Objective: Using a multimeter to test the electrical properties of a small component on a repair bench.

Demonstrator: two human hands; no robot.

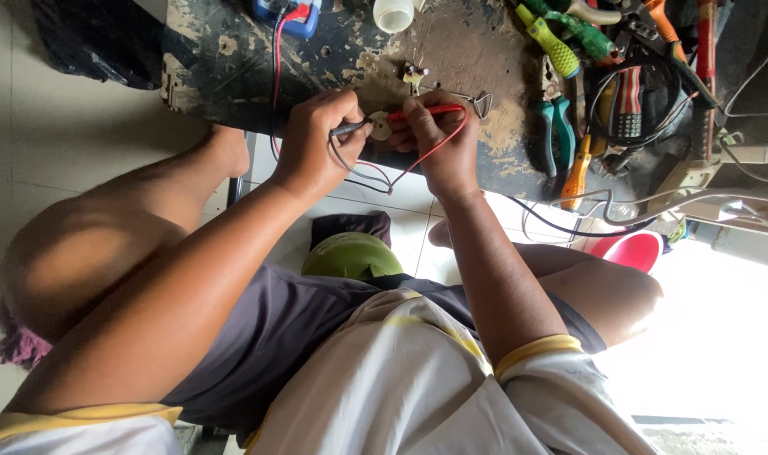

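I see my left hand (316,139) pinching a black probe (348,129) and my right hand (434,139) pinching a red probe (426,111), both seemingly touching a small round part (380,125) at the counter's (224,59) six o'clock edge.

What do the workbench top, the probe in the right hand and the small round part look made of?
Workbench top: probably wood, dark coating worn to bare tan patches.
Red probe in the right hand: glossy plastic, likely.
Round part: pale, possibly metal; too small to tell.
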